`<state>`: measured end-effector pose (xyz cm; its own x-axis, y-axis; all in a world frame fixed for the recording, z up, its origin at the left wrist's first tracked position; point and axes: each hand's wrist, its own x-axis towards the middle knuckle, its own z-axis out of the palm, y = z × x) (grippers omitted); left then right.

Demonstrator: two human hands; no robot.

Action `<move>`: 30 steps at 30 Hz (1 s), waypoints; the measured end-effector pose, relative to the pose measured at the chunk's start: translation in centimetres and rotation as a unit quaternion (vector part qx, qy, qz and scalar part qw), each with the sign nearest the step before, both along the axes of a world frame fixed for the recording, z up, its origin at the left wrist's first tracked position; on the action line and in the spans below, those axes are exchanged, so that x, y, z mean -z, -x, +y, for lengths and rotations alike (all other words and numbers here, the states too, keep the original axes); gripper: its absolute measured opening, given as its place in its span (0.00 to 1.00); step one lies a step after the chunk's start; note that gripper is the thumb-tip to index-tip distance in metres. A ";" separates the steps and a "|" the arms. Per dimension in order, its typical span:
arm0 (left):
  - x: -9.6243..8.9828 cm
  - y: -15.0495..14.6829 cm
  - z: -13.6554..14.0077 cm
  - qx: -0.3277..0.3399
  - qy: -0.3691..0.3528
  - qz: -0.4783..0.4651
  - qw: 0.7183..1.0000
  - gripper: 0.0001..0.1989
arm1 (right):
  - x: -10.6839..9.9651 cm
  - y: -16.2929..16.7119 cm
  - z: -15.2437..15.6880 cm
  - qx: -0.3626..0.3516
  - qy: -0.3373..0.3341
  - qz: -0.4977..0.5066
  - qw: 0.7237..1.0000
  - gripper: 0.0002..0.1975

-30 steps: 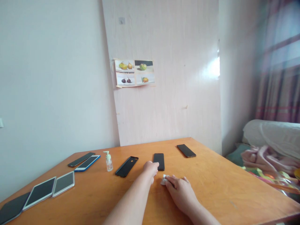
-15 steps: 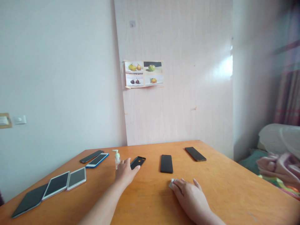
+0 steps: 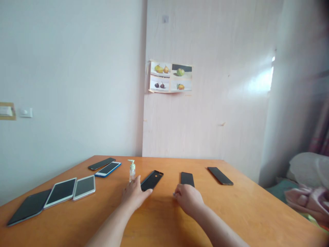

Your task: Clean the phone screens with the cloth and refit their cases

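My left hand (image 3: pixel 135 193) is open, its thumb spread away from its fingers. A black phone case (image 3: pixel 152 180) lies just beyond the thumb. Behind the fingers stands a clear pump bottle (image 3: pixel 132 171) with a pale green top, its base hidden. Curled closed, my right hand (image 3: pixel 189 199) pinches a small pale grey thing (image 3: pixel 174 195), mostly covered by the fingers. Right behind that hand lies a black phone (image 3: pixel 187 179), its near end hidden; I cannot tell whether the hand touches it.
On the table's left are a dark tablet (image 3: pixel 29 207), a white tablet (image 3: pixel 61 192), a smaller white device (image 3: pixel 84 187), a blue-edged phone (image 3: pixel 108 169) and a dark phone (image 3: pixel 102 163). Another dark phone (image 3: pixel 220 176) lies at the right. A wall stands behind the table (image 3: pixel 246 212).
My right hand has moved left and away from me, closing round the pale thing it earlier lay over. My left hand has drawn back a little, baring more of the phone case. The view has shifted left.
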<state>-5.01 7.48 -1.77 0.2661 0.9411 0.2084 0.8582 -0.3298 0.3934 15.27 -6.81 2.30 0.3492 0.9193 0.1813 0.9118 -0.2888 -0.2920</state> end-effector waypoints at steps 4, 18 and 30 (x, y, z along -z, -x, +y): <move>0.0 0.1 0.0 0.004 0.003 -0.006 1.000 0.45 | 1.0 -0.5 1.7 0.010 -0.012 0.007 1.000 0.12; -2.0 -1.4 -4.8 0.187 0.048 -0.107 0.975 0.39 | 2.2 -4.8 1.9 0.023 -0.151 0.118 0.981 0.12; -3.1 -1.5 -7.8 0.283 0.058 -0.039 0.957 0.39 | 2.5 -4.4 1.3 0.012 -0.017 -0.002 1.000 0.13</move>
